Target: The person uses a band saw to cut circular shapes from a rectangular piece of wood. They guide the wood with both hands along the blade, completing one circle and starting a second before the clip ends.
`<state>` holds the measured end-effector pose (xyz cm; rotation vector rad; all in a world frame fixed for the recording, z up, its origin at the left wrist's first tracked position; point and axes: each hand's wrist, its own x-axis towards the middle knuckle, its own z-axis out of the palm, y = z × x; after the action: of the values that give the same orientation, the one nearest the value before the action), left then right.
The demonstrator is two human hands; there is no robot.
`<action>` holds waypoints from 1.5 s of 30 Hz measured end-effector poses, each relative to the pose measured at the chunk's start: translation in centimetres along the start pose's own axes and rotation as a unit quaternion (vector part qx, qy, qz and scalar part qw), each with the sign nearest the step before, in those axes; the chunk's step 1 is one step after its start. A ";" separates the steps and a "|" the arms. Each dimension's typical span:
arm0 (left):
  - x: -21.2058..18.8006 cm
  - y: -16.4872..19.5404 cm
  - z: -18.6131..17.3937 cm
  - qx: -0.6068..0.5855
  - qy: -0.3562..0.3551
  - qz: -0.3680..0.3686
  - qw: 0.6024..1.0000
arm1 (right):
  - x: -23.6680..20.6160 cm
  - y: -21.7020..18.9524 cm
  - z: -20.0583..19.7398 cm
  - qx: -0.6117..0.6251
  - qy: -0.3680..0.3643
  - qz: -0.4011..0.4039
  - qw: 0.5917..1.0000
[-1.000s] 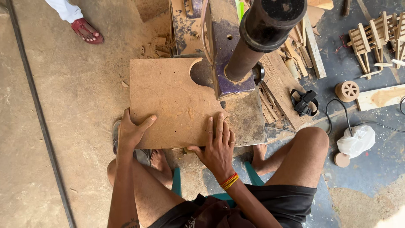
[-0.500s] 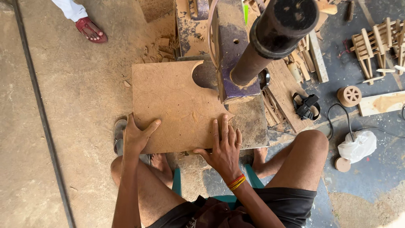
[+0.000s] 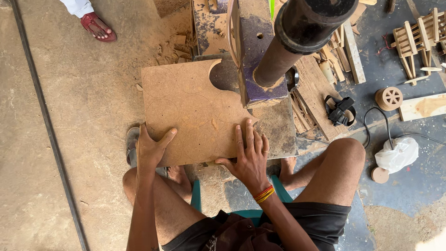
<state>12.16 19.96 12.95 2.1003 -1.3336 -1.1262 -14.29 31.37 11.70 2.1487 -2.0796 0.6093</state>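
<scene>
— Fibreboard sheet (image 3: 190,111), brown, lying flat on the saw table (image 3: 278,128). Circles are showing pencilled all over its face, and a rounded bite is missing from the far edge beside the purple machine column (image 3: 255,60).

— Hands?

— Left hand (image 3: 151,148) is sitting on the near left corner, fingers spread, thumb angling out across the board. Right hand (image 3: 251,155) is pressing flat on the near right edge, fingers wide and straight, partly on the board and partly on the table. Neither is gripping; both are lying open on top. Coloured bangles (image 3: 263,193) are circling the right wrist.

— What is standing around it?

— A dark pipe-shaped housing (image 3: 297,32) is leaning over the column, close to the camera. Sawdust is covering the table and the floor to the left. Wood strips (image 3: 320,88) are piling up to the right of the machine, with a black strap tool (image 3: 339,110) just beside them. Further right, a small wooden wheel (image 3: 389,98), a white plastic bag (image 3: 397,154) and little slatted wooden frames (image 3: 416,39) are lying on the dark floor.

— Anyone else?

— One foot in a red sandal (image 3: 96,27), far left, well apart.
</scene>
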 end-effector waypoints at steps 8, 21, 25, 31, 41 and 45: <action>-1.5 -1.0 0.4 -0.023 0.035 0.060 0.997 | -0.3 0.8 -0.5 -0.003 -0.015 -0.018 1.000; -3.4 -0.6 1.5 -0.004 0.040 0.009 0.999 | -0.9 2.1 -1.1 0.020 -0.016 -0.025 0.999; -3.2 -0.5 1.8 -0.001 0.031 -0.034 0.999 | -0.7 2.4 -0.7 0.015 -0.020 -0.028 0.999; -3.4 -1.0 2.0 0.017 0.052 -0.009 0.998 | -0.7 2.7 -0.6 0.028 -0.025 -0.032 0.999; -3.3 -1.3 2.1 0.021 0.057 -0.017 0.998 | -0.7 2.9 -0.3 0.031 -0.031 -0.035 0.998; -3.5 -0.9 1.9 0.001 0.044 -0.022 0.999 | -0.7 2.9 -0.3 0.016 -0.034 -0.035 0.999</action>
<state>10.39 23.65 12.63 2.1628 -1.2551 -1.0385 -17.17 31.93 11.17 2.2792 -2.0310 0.5746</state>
